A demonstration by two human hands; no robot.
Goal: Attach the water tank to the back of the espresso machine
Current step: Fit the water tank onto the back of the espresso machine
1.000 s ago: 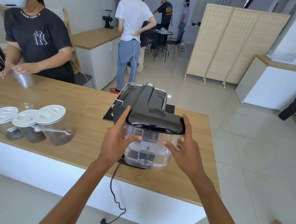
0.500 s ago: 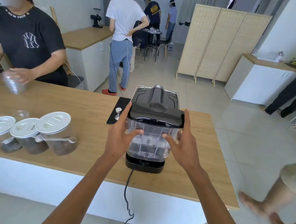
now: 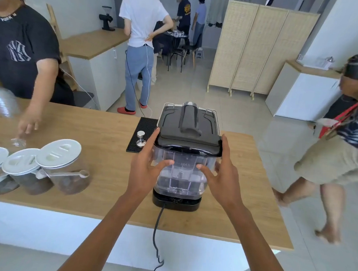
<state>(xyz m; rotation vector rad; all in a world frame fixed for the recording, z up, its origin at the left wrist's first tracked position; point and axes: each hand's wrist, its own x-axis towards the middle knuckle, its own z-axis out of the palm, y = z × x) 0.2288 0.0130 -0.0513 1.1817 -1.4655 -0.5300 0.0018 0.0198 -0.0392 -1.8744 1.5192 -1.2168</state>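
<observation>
The black espresso machine stands on the wooden counter with its back toward me. A clear plastic water tank with a MAX mark sits upright against that back, above the machine's black base. My left hand grips the tank's left side, thumb across its near face. My right hand grips the right side the same way. Both sets of fingers reach up to the tank's black lid.
A black tamping mat with a metal tamper lies left of the machine. Three lidded jars stand at the near left. The power cord hangs over the near edge. One person works across the counter; another walks past on the right.
The tilted machine and tank have come upright and square to me. My hands have stayed on the tank's sides. The view rose, and a person walked in on the right.
</observation>
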